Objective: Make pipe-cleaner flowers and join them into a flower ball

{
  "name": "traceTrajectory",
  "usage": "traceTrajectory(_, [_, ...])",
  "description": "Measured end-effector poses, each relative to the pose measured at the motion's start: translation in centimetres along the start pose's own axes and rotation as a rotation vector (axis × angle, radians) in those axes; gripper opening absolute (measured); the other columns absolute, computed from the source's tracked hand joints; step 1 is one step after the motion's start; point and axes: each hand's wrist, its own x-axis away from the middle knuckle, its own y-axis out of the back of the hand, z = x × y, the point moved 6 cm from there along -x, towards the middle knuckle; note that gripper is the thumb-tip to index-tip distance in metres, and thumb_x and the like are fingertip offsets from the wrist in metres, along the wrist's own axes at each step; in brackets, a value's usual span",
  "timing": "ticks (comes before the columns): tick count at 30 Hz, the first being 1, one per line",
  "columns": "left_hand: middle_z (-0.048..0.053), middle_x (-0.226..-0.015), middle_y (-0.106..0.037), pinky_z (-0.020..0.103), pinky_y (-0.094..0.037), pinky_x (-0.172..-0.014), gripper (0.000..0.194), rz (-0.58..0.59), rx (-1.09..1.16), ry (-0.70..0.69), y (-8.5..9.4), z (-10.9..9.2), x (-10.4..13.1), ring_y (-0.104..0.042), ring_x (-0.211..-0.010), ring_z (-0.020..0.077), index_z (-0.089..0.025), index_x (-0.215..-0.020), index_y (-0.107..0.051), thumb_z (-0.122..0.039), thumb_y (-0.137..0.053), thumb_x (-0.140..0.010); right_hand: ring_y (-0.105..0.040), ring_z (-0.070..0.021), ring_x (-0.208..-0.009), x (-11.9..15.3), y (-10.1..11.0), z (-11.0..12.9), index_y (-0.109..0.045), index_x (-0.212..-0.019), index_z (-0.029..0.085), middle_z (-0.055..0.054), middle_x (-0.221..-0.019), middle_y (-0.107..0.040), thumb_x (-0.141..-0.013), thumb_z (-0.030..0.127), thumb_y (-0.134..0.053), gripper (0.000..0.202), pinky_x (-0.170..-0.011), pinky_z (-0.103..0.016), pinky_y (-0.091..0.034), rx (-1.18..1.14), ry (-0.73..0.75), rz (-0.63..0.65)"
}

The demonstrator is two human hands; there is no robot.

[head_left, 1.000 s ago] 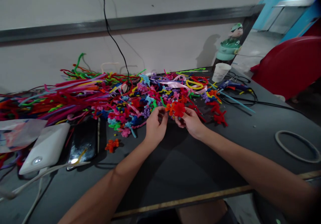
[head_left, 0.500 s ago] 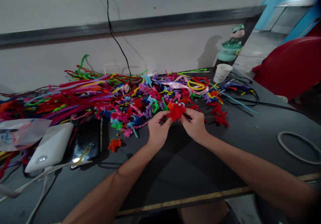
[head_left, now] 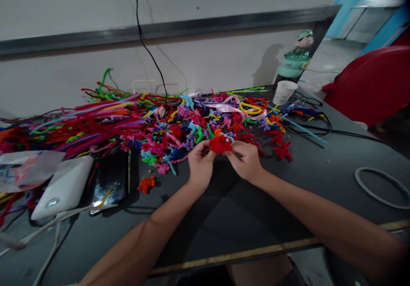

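A red pipe-cleaner flower point(head_left: 220, 144) is held up between my two hands, just above the dark tabletop. My left hand point(head_left: 201, 162) pinches its left side with thumb and forefinger. On the other side, the fingers of my right hand point(head_left: 246, 161) close on its right edge. Small orange and light blue bits show behind the red petals; whether they belong to the same flower I cannot tell. Right behind my hands lies a heap of small pipe-cleaner flowers point(head_left: 163, 143) in many colours. An orange pipe-cleaner flower point(head_left: 146, 185) lies alone to the left.
Long pipe cleaners point(head_left: 105, 111) are piled at the back left. A white power bank point(head_left: 64, 187) and a black phone point(head_left: 111, 177) lie at left, with cables. At right are a paper cup point(head_left: 284, 93), a glue gun point(head_left: 303, 110), a green bottle point(head_left: 293, 62) and a grey ring point(head_left: 381, 188).
Both hands and the red flower have shifted slightly to the left. The flower is turned a little, with more light blue visible at its right edge.
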Motion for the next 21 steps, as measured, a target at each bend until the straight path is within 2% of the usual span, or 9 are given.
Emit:
traceTrajectory(5, [-0.002,-0.069,-0.068,0.023,-0.047,-0.065,0.006,-0.035,-0.02,0.002,0.5,0.4,-0.3,-0.058,-0.064,0.0105,-0.018,-0.071,-0.071,-0.019,-0.07,-0.065,-0.063,-0.0197,-0.09,0.2,-0.6,0.5,-0.067,-0.092,0.018,-0.01,-0.102,-0.068,-0.089,0.024,-0.043,0.025,-0.079,-0.03,-0.048,0.194,0.062,0.087])
traceTrajectory(7, [-0.002,-0.07,-0.069,0.024,-0.048,-0.065,0.008,-0.049,-0.015,0.009,0.7,0.6,-0.4,-0.058,-0.065,0.0109,-0.018,-0.072,-0.072,-0.019,-0.07,-0.065,-0.062,-0.0209,-0.096,0.3,-0.9,0.9,-0.066,-0.098,0.016,-0.012,-0.108,-0.066,-0.09,0.023,-0.04,0.028,-0.082,-0.03,-0.047,0.304,0.084,0.123])
traceTrajectory(9, [-0.001,-0.071,-0.07,0.024,-0.047,-0.066,0.01,-0.073,-0.017,0.017,1.0,0.8,-0.6,-0.059,-0.065,0.0108,-0.018,-0.073,-0.072,-0.02,-0.071,-0.064,-0.062,-0.0219,-0.095,0.4,-1.3,1.2,-0.064,-0.103,0.014,-0.014,-0.107,-0.066,-0.091,0.024,-0.038,0.031,-0.079,-0.03,-0.047,0.416,0.093,0.178])
traceTrajectory(12, [-0.001,-0.071,-0.07,0.023,-0.047,-0.065,0.012,-0.099,-0.023,0.057,1.2,1.0,-0.7,-0.058,-0.064,0.0103,-0.018,-0.073,-0.072,-0.02,-0.071,-0.062,-0.063,-0.0222,-0.082,0.6,-2.1,1.4,-0.06,-0.111,0.011,-0.014,-0.094,-0.068,-0.091,0.031,-0.038,0.036,-0.069,-0.03,-0.046,0.549,0.076,0.291])
traceTrajectory(16, [-0.001,-0.066,-0.068,0.024,-0.048,-0.064,0.014,-0.079,-0.008,0.148,1.0,1.5,-0.8,-0.057,-0.061,0.0105,-0.016,-0.073,-0.071,-0.021,-0.071,-0.06,-0.064,-0.0242,-0.075,0.9,-3.0,1.5,-0.053,-0.121,0.007,-0.016,-0.089,-0.069,-0.09,0.032,-0.037,0.043,-0.063,-0.032,-0.045,0.691,0.069,0.408])
traceTrajectory(21, [0.002,-0.071,-0.07,0.025,-0.048,-0.065,0.019,-0.036,-0.054,0.204,0.6,1.8,-0.7,-0.058,-0.064,0.0124,-0.014,-0.073,-0.07,-0.025,-0.073,-0.059,-0.063,-0.0275,-0.074,1.5,-3.5,1.6,-0.049,-0.126,0.001,-0.025,-0.093,-0.067,-0.091,0.03,-0.035,0.048,-0.06,-0.036,-0.045,0.809,0.051,0.394])
